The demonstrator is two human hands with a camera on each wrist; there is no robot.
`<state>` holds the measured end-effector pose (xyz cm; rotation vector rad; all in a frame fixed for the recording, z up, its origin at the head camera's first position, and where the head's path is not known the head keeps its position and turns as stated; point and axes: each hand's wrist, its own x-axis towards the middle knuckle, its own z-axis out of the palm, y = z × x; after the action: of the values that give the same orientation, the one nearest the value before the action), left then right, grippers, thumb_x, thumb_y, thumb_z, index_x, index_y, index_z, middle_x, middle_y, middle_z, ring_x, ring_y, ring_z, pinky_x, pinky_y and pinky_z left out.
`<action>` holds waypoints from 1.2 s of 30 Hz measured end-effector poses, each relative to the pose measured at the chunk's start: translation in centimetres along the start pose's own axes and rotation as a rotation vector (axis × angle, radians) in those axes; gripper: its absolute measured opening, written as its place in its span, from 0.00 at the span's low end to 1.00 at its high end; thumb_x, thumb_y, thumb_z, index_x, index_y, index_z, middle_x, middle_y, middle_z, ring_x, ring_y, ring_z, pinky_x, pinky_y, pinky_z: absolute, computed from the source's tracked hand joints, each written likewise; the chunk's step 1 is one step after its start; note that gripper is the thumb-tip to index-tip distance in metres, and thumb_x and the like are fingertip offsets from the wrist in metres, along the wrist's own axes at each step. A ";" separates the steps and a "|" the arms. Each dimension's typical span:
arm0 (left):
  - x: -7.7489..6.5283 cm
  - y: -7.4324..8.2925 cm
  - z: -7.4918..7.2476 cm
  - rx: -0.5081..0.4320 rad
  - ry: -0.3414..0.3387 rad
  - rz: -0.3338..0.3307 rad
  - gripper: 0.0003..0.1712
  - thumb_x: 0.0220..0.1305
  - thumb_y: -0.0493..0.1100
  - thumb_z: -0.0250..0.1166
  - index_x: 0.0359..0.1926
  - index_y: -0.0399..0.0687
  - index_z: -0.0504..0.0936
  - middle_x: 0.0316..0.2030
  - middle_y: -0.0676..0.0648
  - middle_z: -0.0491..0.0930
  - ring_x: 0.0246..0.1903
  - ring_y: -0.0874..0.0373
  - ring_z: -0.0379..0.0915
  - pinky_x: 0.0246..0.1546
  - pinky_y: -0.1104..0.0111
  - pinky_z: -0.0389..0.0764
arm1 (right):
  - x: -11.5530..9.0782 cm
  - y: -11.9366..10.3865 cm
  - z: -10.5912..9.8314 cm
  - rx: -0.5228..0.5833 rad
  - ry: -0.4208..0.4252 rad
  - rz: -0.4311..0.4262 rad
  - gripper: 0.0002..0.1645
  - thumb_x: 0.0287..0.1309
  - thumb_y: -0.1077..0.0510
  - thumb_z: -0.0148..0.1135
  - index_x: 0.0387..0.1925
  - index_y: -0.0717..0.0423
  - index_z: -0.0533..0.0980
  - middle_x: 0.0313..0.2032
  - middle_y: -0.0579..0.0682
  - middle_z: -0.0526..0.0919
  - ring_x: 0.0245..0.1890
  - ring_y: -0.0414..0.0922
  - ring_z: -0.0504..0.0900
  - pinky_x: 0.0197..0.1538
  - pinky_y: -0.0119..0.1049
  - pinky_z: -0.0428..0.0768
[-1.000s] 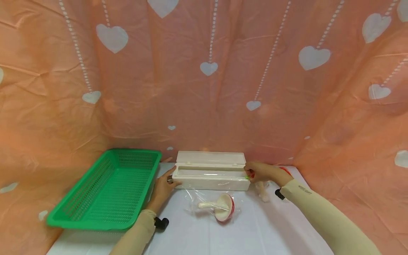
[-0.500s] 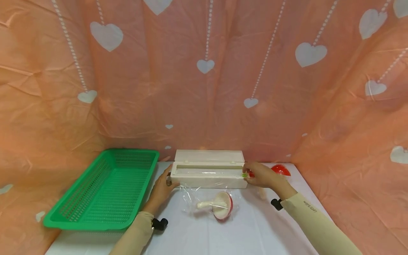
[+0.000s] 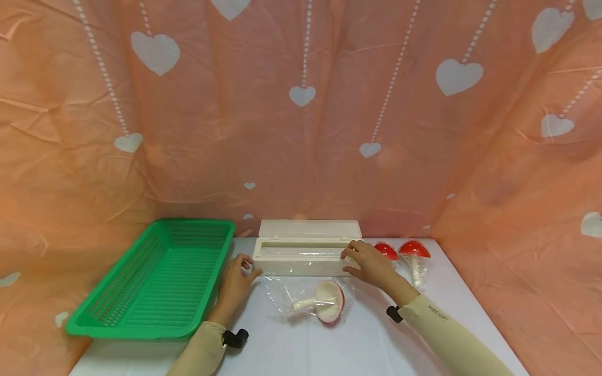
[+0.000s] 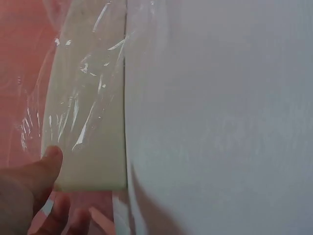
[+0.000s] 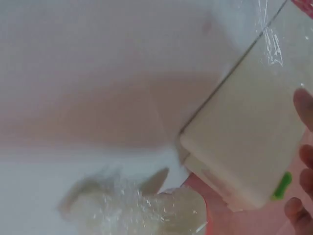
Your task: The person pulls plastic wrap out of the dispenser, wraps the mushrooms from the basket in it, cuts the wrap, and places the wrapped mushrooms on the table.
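A white cling film dispenser [image 3: 301,267] stands at the back of the table with its lid raised. Clear cling film [image 4: 90,83] hangs over its front and reaches a toy mushroom [image 3: 329,302] lying before it, red cap to the right. My left hand [image 3: 235,284] is at the dispenser's left end, thumb on the front face, fingers loosely bent past the end. Over the right end my right hand [image 3: 373,266] has its fingers spread, fingertips near the top front edge. A green slide cutter [image 5: 282,186] shows at that end, apart from the fingers.
To the left stands a green perforated basket [image 3: 136,334]. Two film-wrapped red-capped mushrooms lie at the back right, one [image 3: 414,250] beside the other [image 3: 386,250], which the right hand partly hides. A peach curtain [image 3: 301,172] with hearts hangs behind.
My right hand has moved left from the cutter at the dispenser's right end, uncovering the wrapped mushrooms. My left fingers have loosened from the dispenser's left end.
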<state>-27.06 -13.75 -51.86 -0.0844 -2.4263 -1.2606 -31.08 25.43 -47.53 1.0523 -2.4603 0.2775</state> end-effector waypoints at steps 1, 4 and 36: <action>-0.1 0.1 -0.1 -0.009 -0.012 0.005 0.15 0.61 0.36 0.79 0.43 0.40 0.81 0.36 0.41 0.82 0.36 0.49 0.78 0.40 0.61 0.76 | 0.1 0.0 0.2 -0.002 0.007 -0.001 0.19 0.53 0.56 0.85 0.44 0.48 0.84 0.43 0.47 0.81 0.42 0.48 0.82 0.47 0.44 0.84; -0.4 0.4 -0.2 -0.039 -0.065 0.030 0.08 0.66 0.35 0.76 0.43 0.42 0.85 0.37 0.44 0.85 0.38 0.49 0.82 0.43 0.61 0.81 | 0.2 0.0 0.6 0.025 0.043 -0.021 0.16 0.53 0.62 0.84 0.39 0.48 0.84 0.41 0.47 0.81 0.41 0.47 0.82 0.46 0.43 0.83; -1.8 4.5 0.5 -0.245 -0.366 0.006 0.04 0.84 0.39 0.55 0.45 0.47 0.74 0.48 0.45 0.89 0.47 0.50 0.86 0.50 0.57 0.82 | -5.5 -2.7 -0.9 0.559 -0.058 -0.070 0.20 0.58 0.70 0.75 0.41 0.48 0.75 0.54 0.51 0.85 0.55 0.51 0.85 0.63 0.40 0.80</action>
<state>-24.48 -10.43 -49.35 -0.4254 -2.5466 -1.6576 -25.52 27.38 -49.37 1.3736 -2.4461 0.9638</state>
